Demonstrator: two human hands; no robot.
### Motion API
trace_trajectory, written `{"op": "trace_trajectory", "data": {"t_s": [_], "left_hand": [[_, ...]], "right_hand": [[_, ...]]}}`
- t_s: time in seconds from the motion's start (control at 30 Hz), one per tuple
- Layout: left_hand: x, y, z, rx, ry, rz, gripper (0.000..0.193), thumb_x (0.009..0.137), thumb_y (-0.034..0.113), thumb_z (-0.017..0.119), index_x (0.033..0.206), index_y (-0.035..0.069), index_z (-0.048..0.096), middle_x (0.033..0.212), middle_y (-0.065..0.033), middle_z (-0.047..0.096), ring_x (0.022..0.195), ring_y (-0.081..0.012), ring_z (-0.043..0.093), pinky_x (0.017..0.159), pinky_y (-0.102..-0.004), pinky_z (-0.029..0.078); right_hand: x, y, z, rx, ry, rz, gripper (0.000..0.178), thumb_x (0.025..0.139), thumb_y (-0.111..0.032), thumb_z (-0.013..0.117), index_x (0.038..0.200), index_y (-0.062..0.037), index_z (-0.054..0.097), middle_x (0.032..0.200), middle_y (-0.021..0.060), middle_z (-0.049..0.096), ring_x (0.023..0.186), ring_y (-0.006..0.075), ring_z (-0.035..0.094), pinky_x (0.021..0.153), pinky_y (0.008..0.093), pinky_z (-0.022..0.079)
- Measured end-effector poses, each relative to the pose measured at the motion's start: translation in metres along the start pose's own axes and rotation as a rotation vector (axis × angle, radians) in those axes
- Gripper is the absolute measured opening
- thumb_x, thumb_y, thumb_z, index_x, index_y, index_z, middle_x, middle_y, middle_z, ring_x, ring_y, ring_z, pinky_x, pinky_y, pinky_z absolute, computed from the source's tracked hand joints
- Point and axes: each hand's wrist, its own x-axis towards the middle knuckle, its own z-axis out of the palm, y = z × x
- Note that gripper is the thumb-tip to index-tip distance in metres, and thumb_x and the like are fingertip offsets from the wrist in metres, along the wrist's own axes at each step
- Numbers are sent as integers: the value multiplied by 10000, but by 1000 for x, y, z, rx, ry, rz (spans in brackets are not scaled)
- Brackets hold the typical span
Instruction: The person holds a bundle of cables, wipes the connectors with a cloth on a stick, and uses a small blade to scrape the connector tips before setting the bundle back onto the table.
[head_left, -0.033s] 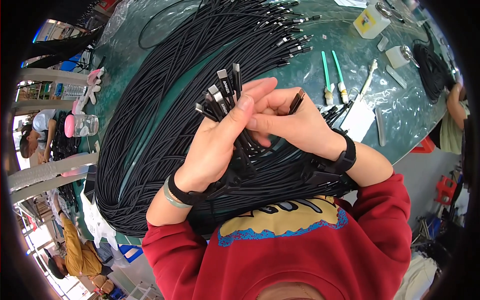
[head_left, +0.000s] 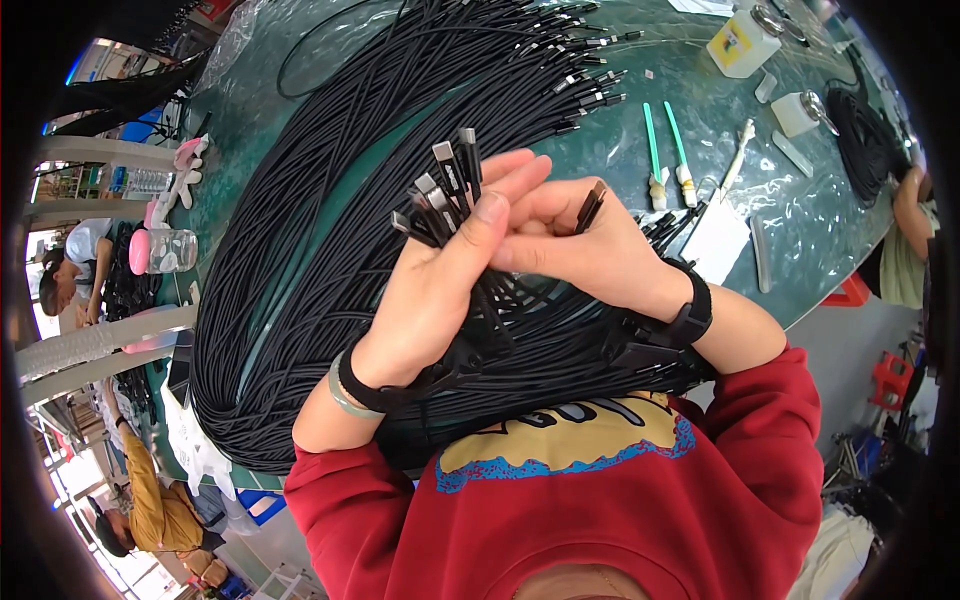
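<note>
My left hand (head_left: 440,262) is closed round a small bunch of black cables, and their flat metal-tipped connectors (head_left: 450,178) fan up above the thumb. Right beside it, my right hand (head_left: 585,240) has its fingers curled, with one dark connector (head_left: 591,208) sticking up between them. The two hands meet over the table, fingertips touching or nearly so; what lies between them is partly hidden. Below and behind the hands, long bundles of black cables (head_left: 290,240) loop in a wide bend across the green table (head_left: 600,150). Several of their connector ends (head_left: 580,85) point to the right.
Two green-handled brushes (head_left: 653,150) lie right of the hands, near a white card (head_left: 718,240). Farther right are two white bottles (head_left: 745,42) and a coiled black cable (head_left: 862,145). A pink-lidded clear jar (head_left: 170,251) stands at left. Other people work at both sides.
The connectors in my left hand have tilted very slightly to the left. The connector in my right hand has shifted a little; both arms stay in place.
</note>
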Motion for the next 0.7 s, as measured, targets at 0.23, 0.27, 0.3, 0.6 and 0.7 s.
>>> {"op": "trace_trajectory", "data": {"t_s": [0.23, 0.27, 0.3, 0.6, 0.7], "left_hand": [[2, 0, -7, -15, 215, 136, 410, 902, 288, 393, 1181, -9, 438, 1042, -101, 528, 697, -68, 484, 624, -243, 420], [3, 3, -16, -139, 221, 161, 391, 898, 269, 408, 1169, -9, 450, 1009, -94, 534, 667, -56, 473, 582, -232, 396], [5, 6, -23, -263, 226, 186, 371, 893, 250, 423, 1158, -8, 461, 976, -86, 541, 637, -45, 462, 540, -221, 372], [-11, 12, -10, 128, 269, 87, 310, 773, 74, 584, 1057, -35, 522, 709, -32, 569, 457, -35, 442, 359, -149, 242], [-10, 14, -4, 105, 294, 154, 292, 746, 33, 602, 1022, -41, 539, 707, -38, 575, 467, -29, 443, 363, -146, 243]], "right_hand": [[1, -3, 1, 34, 79, 50, 192, 801, -180, 594, 813, 8, 629, 566, -37, 488, 488, 24, 367, 437, 186, 258], [1, -4, 1, 29, 75, 47, 192, 801, -180, 594, 813, 8, 629, 566, -37, 488, 488, 24, 367, 437, 186, 258], [0, -5, 3, 37, 57, 46, 200, 801, -189, 594, 815, 7, 633, 556, -44, 473, 486, 24, 342, 435, 191, 238], [-2, -2, 5, 27, -29, 30, 221, 799, -211, 597, 813, 6, 642, 536, -56, 451, 481, 22, 312, 432, 193, 221], [-1, -1, 3, 32, -53, 15, 214, 798, -209, 601, 836, -3, 643, 579, -43, 492, 502, 18, 343, 448, 187, 252]]}}
